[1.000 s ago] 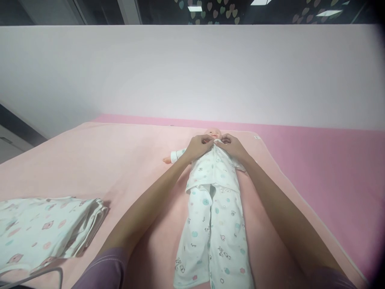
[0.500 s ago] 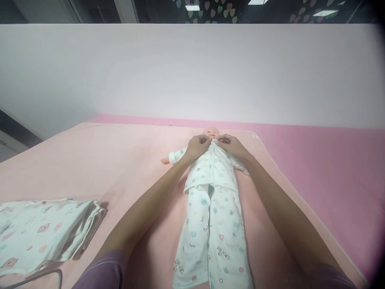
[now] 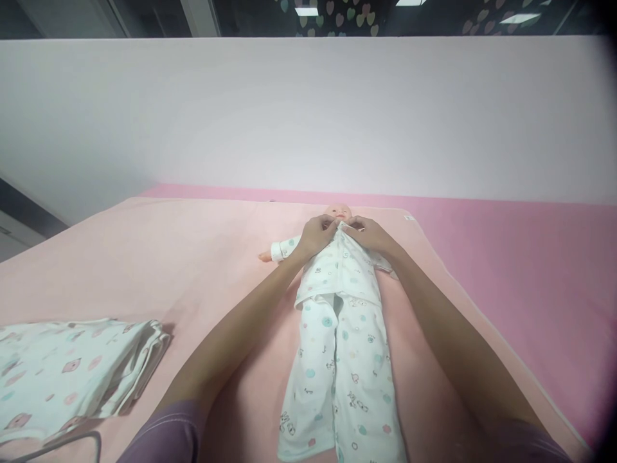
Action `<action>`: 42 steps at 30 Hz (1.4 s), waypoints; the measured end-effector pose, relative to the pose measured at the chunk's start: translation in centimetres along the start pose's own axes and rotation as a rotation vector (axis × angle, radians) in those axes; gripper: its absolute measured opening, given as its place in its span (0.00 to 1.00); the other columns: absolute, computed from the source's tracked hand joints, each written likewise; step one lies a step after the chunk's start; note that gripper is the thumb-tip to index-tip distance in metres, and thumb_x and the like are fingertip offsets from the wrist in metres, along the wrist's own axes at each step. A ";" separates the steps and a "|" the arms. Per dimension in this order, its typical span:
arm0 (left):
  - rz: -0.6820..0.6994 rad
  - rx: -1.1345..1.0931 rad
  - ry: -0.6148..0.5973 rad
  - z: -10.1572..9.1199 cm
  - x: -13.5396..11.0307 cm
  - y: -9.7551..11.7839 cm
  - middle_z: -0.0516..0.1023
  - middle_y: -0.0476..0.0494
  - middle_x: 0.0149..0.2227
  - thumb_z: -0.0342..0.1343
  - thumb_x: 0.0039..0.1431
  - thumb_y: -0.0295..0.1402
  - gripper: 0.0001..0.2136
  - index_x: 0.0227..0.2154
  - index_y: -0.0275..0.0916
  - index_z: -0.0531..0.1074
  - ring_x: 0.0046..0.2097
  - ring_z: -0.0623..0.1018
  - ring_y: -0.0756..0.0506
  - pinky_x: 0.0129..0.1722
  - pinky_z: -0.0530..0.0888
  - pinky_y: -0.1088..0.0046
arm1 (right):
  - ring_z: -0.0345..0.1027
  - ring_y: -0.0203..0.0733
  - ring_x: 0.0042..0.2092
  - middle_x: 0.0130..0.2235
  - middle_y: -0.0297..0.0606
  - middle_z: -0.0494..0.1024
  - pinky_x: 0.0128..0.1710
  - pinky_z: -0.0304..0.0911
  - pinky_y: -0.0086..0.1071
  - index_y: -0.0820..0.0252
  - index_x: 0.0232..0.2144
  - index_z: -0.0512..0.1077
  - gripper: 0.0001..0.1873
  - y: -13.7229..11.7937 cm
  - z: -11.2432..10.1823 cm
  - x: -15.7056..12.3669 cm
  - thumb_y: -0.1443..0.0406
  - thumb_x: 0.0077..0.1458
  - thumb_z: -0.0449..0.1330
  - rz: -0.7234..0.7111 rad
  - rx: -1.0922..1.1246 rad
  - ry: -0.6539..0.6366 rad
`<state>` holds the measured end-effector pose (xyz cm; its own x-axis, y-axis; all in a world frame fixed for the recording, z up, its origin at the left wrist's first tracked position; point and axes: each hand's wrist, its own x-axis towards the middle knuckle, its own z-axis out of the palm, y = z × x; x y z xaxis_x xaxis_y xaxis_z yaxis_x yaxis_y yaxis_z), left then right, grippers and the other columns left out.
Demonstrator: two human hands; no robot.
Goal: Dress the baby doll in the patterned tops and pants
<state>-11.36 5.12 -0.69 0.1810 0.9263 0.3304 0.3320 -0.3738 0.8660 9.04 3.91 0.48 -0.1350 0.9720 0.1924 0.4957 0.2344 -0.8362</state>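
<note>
A baby doll [image 3: 339,211] lies on its back, head away from me, wearing a white patterned top [image 3: 332,273] and matching long trousers [image 3: 344,379]. My left hand [image 3: 318,233] pinches the left side of the top's collar just below the doll's chin. Across from it, my right hand [image 3: 369,233] pinches the collar's right side, the two hands almost meeting at the front opening. The fastening between my fingertips is too small to make out. One doll hand [image 3: 265,256] sticks out of the left sleeve; the right sleeve is partly covered by my forearm.
A folded white patterned cloth [image 3: 72,373] lies at the lower left, with a thin grey bar or cord [image 3: 72,440] by it. Beneath everything is a peach blanket [image 3: 193,270] over a pink mat [image 3: 520,276]. A white wall panel [image 3: 308,116] rises behind.
Both hands stay at the collar with only a slight shift of the fingers. The doll and its clothes lie as before.
</note>
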 end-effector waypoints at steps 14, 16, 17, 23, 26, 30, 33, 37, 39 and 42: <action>-0.013 0.191 0.034 0.0 -0.7 1.4 0.88 0.42 0.44 0.60 0.71 0.38 0.08 0.40 0.40 0.80 0.44 0.85 0.42 0.50 0.78 0.67 | 0.80 0.48 0.47 0.45 0.42 0.89 0.45 0.71 0.32 0.61 0.40 0.86 0.16 -1.7 -0.7 -1.0 0.55 0.55 0.77 0.208 0.230 -0.100; -0.030 0.218 0.033 0.0 -0.6 1.4 0.88 0.42 0.44 0.60 0.71 0.38 0.08 0.39 0.40 0.80 0.44 0.85 0.42 0.50 0.77 0.66 | 0.80 0.46 0.47 0.45 0.42 0.89 0.46 0.71 0.32 0.61 0.42 0.87 0.15 -1.7 -0.6 -1.0 0.57 0.57 0.76 0.198 0.227 -0.099; -0.044 0.230 0.029 -0.1 -0.5 1.4 0.88 0.42 0.44 0.61 0.71 0.37 0.07 0.39 0.40 0.80 0.45 0.85 0.42 0.50 0.77 0.66 | 0.80 0.46 0.47 0.46 0.41 0.89 0.46 0.70 0.31 0.61 0.43 0.87 0.15 -1.7 -0.6 -1.0 0.58 0.58 0.75 0.195 0.221 -0.094; -0.110 0.214 -0.009 -0.3 -0.2 1.3 0.88 0.43 0.45 0.63 0.67 0.36 0.06 0.38 0.41 0.81 0.45 0.85 0.42 0.51 0.76 0.64 | 0.80 0.47 0.50 0.47 0.42 0.89 0.47 0.70 0.32 0.61 0.46 0.87 0.14 -1.8 -0.4 -1.0 0.58 0.63 0.71 0.187 0.174 -0.084; -0.114 0.182 -0.010 -0.3 -0.3 1.2 0.88 0.43 0.44 0.63 0.67 0.37 0.06 0.38 0.41 0.82 0.45 0.84 0.42 0.50 0.76 0.65 | 0.80 0.48 0.51 0.47 0.43 0.88 0.47 0.69 0.32 0.61 0.46 0.86 0.14 -1.7 -0.4 -1.1 0.58 0.65 0.71 0.168 0.151 -0.084; -0.094 0.149 -0.017 -0.5 -0.4 0.9 0.88 0.43 0.44 0.63 0.66 0.38 0.07 0.39 0.41 0.82 0.46 0.84 0.43 0.49 0.75 0.66 | 0.79 0.48 0.53 0.50 0.43 0.88 0.50 0.70 0.34 0.60 0.47 0.86 0.14 -1.8 -0.6 -1.4 0.57 0.66 0.69 0.127 0.142 -0.099; -0.061 0.100 -0.073 -1.0 -0.5 0.9 0.87 0.43 0.46 0.61 0.68 0.42 0.10 0.40 0.41 0.82 0.47 0.83 0.43 0.49 0.75 0.67 | 0.78 0.49 0.54 0.51 0.43 0.88 0.53 0.70 0.35 0.60 0.49 0.85 0.15 -1.7 -0.8 -1.4 0.58 0.66 0.69 0.086 0.147 -0.110; -0.051 0.038 -0.153 -1.6 -0.5 1.2 0.87 0.43 0.47 0.61 0.68 0.44 0.13 0.42 0.41 0.83 0.46 0.82 0.44 0.49 0.74 0.67 | 0.78 0.48 0.54 0.52 0.45 0.87 0.56 0.71 0.37 0.60 0.49 0.83 0.15 -0.9 -0.4 -0.9 0.58 0.65 0.70 0.061 0.146 -0.082; -0.062 0.022 -0.144 -1.5 -0.5 1.1 0.87 0.43 0.48 0.62 0.67 0.43 0.12 0.41 0.40 0.83 0.46 0.81 0.44 0.50 0.74 0.68 | 0.79 0.48 0.54 0.53 0.46 0.86 0.57 0.71 0.38 0.60 0.48 0.81 0.14 -0.5 -0.1 -0.6 0.59 0.64 0.70 0.070 0.135 -0.034; -0.125 0.009 -0.097 -1.1 -0.2 0.7 0.87 0.43 0.47 0.63 0.66 0.42 0.11 0.40 0.40 0.83 0.47 0.81 0.43 0.50 0.74 0.68 | 0.79 0.47 0.55 0.54 0.46 0.86 0.57 0.72 0.38 0.60 0.48 0.80 0.12 -0.4 0.2 -0.4 0.61 0.64 0.70 0.101 0.123 0.008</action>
<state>-12.16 4.70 0.25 0.2260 0.9569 0.1826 0.3657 -0.2571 0.8945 8.73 3.40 0.60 -0.0829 0.9907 0.1080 0.3980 0.1323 -0.9078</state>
